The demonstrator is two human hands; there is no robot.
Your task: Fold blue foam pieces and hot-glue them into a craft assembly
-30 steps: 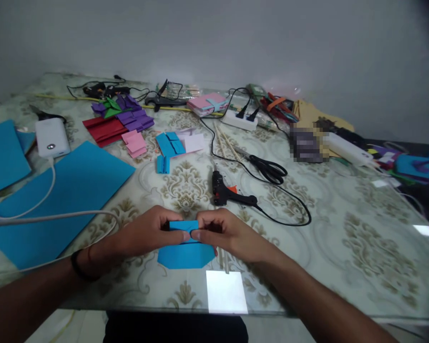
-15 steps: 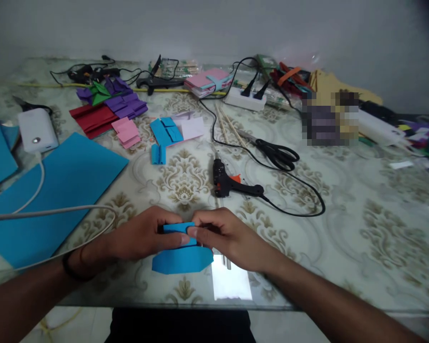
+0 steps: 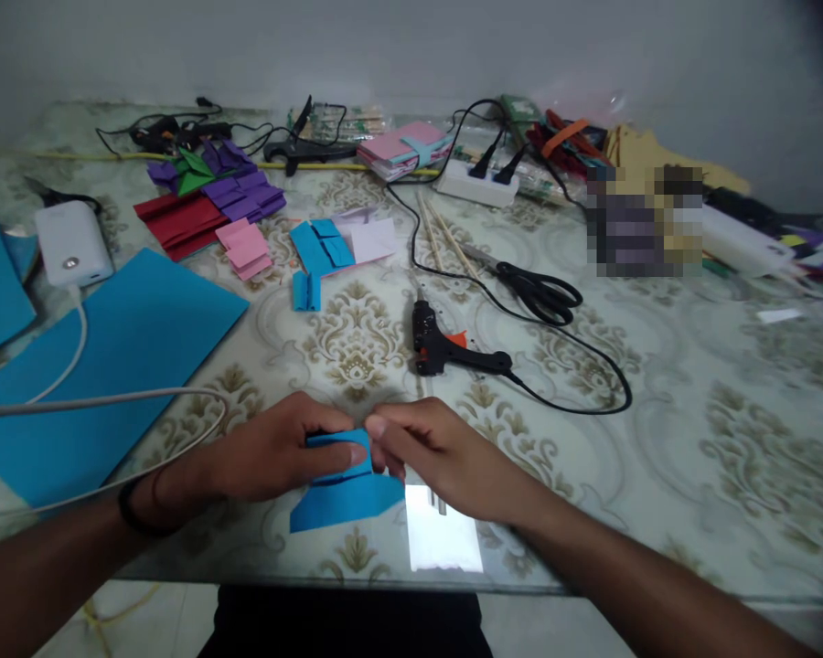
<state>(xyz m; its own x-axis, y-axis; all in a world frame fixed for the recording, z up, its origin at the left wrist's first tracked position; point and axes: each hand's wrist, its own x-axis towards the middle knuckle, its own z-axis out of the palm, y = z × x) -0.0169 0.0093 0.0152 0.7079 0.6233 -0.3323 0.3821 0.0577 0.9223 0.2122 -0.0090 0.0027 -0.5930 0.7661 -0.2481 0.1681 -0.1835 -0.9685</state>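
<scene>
Desk [image 3: 658, 512] with a leafy pattern spreads before us, and we read it as a clock face centred on our work, twelve pointing away from our body. At ten o'clock lies a large blue sheet [image 3: 110, 356], crossed by a white cable [image 3: 110, 398]. Our left hand [image 3: 267, 448] is at nine, its thumb on the near face and its fingers behind, pinching the left side of the folded blue paper [image 3: 347, 504]. Our right hand [image 3: 445, 457] is at three, thumb and fingers drawn together right by the paper's right edge; we cannot tell whether they grip it. That paper sits at the clock's centre, its folded upper part between our hands and a wider flap slanting out toward six. Between one and two lie the scissors [image 3: 539, 289], blades pointing toward ten. Nearer us, at one, a black glue gun [image 3: 453, 354] lies on its side, nozzle toward twelve. Also at ten, just beyond the blue sheet's far edge, we see a white power bank [image 3: 73, 240]. A pink folded paper [image 3: 245, 249] lies at eleven, and smallest of those we name, just short of twelve, a little blue folded piece [image 3: 306, 291]
</scene>
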